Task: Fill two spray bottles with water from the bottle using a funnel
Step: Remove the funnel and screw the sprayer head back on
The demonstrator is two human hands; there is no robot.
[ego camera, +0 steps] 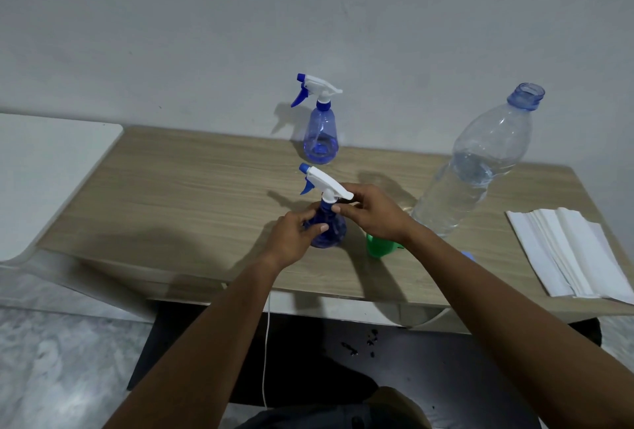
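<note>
Gripped the near spray bottle point(329, 231) round its blue body with the left hand point(295, 236), in the middle of the table point(171, 195). Pinched the neck under its white sprayer top point(326, 181) with the right hand point(374, 216). Saw the far spray bottle point(320, 133) by the wall, the open water bottle point(477, 167) on the right, and the green funnel point(377, 249) partly hidden under the right wrist.

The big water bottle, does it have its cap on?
No, the water bottle stands with its blue neck open and no cap on it.
</note>
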